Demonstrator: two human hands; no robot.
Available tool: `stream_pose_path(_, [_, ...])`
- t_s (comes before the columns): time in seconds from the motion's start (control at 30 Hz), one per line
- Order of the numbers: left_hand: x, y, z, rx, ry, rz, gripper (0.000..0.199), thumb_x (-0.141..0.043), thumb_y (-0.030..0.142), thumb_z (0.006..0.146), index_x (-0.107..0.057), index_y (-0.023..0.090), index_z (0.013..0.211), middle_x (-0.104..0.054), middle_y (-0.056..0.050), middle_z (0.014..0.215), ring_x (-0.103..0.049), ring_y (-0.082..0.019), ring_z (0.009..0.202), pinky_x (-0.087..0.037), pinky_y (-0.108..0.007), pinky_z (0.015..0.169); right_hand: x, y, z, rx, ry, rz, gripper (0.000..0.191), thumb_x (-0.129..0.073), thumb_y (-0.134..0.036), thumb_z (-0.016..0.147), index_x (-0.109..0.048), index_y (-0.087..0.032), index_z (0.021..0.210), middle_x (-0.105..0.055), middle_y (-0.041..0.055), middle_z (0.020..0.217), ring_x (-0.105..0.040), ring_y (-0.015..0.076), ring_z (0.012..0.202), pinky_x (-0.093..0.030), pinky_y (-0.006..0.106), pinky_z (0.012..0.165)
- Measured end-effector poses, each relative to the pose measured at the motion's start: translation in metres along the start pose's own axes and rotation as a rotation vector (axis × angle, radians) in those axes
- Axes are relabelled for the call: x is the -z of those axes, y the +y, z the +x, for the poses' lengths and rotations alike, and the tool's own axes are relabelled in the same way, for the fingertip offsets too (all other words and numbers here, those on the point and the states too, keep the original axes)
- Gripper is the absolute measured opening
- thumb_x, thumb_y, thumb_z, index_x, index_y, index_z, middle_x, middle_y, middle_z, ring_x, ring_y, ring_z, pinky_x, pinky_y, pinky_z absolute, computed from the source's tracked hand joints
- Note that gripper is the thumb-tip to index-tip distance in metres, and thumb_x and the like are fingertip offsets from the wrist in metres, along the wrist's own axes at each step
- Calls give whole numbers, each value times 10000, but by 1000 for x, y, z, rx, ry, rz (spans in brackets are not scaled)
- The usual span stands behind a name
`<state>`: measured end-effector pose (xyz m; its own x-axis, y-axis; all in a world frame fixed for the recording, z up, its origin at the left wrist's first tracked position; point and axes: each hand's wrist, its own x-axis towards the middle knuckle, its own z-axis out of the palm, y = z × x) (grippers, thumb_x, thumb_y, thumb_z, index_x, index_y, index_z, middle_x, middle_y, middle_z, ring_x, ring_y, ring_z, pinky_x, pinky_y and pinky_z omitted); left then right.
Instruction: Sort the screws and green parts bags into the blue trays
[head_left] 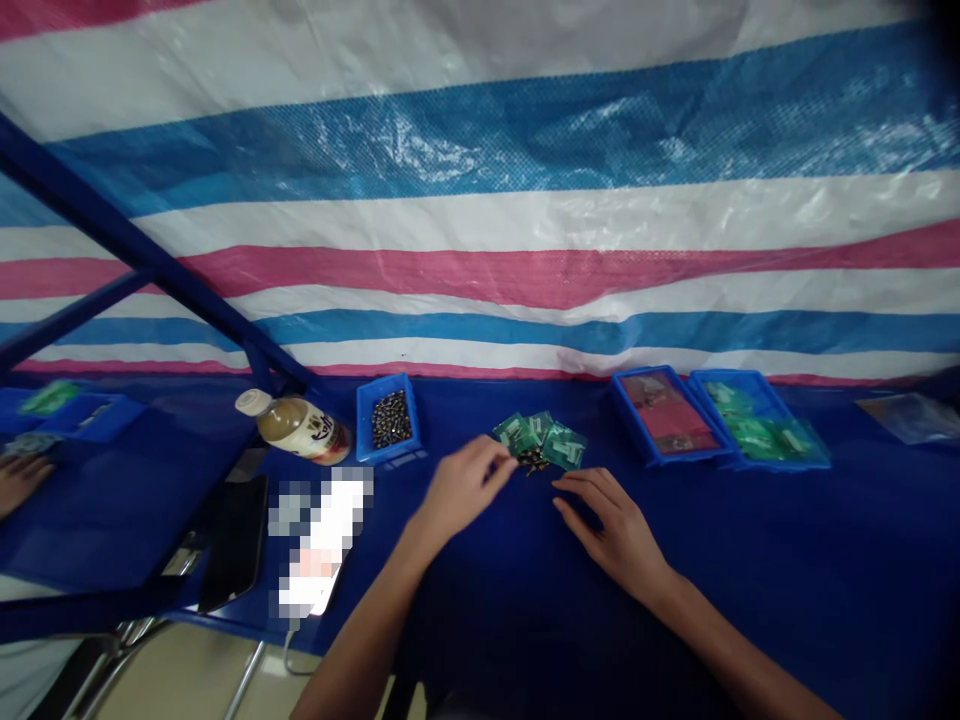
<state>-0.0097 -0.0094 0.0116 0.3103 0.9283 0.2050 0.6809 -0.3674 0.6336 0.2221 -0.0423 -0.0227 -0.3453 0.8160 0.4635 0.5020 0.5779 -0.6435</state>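
My left hand [466,482] reaches in from the left to a small pile of brass-coloured and dark metal pieces [533,460]. Its thumb and forefinger come together at the pile's edge, and what lies between the tips is too small to make out. Several small green plastic packets [564,446] with pale labels lie just behind the pile. On the right, my right hand [611,522] rests low over the blue table [510,590], thumb and fingers apart, holding nothing. Its fingertips are near the pile and the packets, apart from both.
A blue bin [360,420] of small metal pieces stands left, beside a drink bottle [304,428]. Two phones, one dark [236,545], one blurred out [322,545], lie nearer. Rightward are bins with reddish [624,415] and green [814,462] packets. Another person's hand [22,480] shows far left.
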Motion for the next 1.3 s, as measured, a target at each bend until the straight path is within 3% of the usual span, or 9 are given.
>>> stream_pose_path(0.13, [50,-50,-3,168,513,398,208,-534,378,949,-628,193,959,-640,-42,911,-599,-182,815,-453,-287,790,0,0,0,-20,-26,-39,221,-567,-192,932,-601,-225,1148,-611,82,1083,-572,219,1029,-518,389,871])
stream_pose_path(0.23, [74,-77,-7,270,639,587,247,-569,409,924,-640,184,996,-642,-57,928,-594,-209,809,-453,-314,780,-1,1,-1,-30,-52,-77,203,-553,-212,943,-607,-218,1139,-607,78,1097,-568,211,1033,-519,376,879])
stream_pose_path(0.3, [75,-82,-8,257,645,614,249,-551,405,934,-640,186,1012,-641,-59,926,-594,-218,828,-453,-322,793,-2,3,-1,-39,-70,-110,200,-537,-223,952,-609,-214,1138,-607,78,1103,-565,210,1041,-522,368,881])
stream_pose_path(0.4, [57,-69,-4,122,539,550,231,-480,358,979,-621,184,1039,-634,-70,936,-595,-221,884,-453,-333,837,-3,7,-1,-54,-102,-175,241,-501,-228,967,-598,-209,1188,-602,86,1148,-546,224,1088,-515,380,920])
stream_pose_path(0.57, [1,-31,1,-135,169,449,170,-492,319,988,-629,233,1041,-646,-22,987,-615,-167,931,-490,-268,846,-8,12,1,-43,-187,-299,464,-491,-220,963,-447,-225,1425,-530,110,1320,-476,278,1194,-451,477,1029])
stream_pose_path(0.7, [-28,-16,-2,-188,10,436,196,-548,328,959,-623,243,1119,-641,-26,1040,-622,-175,902,-525,-265,735,-13,13,0,-51,-221,-379,530,-493,-240,959,-384,-252,1478,-504,148,1335,-471,334,1176,-472,561,950])
stream_pose_path(0.9, [-31,-17,-3,-160,-57,399,151,-532,291,965,-648,235,1044,-633,-26,1030,-622,-177,900,-535,-268,701,-11,16,-1,-63,-230,-383,490,-478,-252,967,-424,-268,1454,-501,151,1294,-478,324,1166,-475,544,945])
stream_pose_path(1.13, [-29,-13,-2,-190,-80,294,155,-500,284,984,-628,207,1024,-661,-26,1001,-624,-181,925,-542,-300,795,-7,11,0,-79,-196,-259,414,-481,-253,973,-488,-236,1387,-496,141,1271,-471,292,1167,-448,517,990])
stream_pose_path(1.3, [-33,1,-7,-301,-111,171,164,-489,308,992,-609,197,989,-691,-14,951,-630,-161,896,-524,-286,845,-4,3,2,-104,-187,-106,217,-464,-246,987,-600,-216,1154,-574,90,1105,-527,221,1044,-490,409,926])
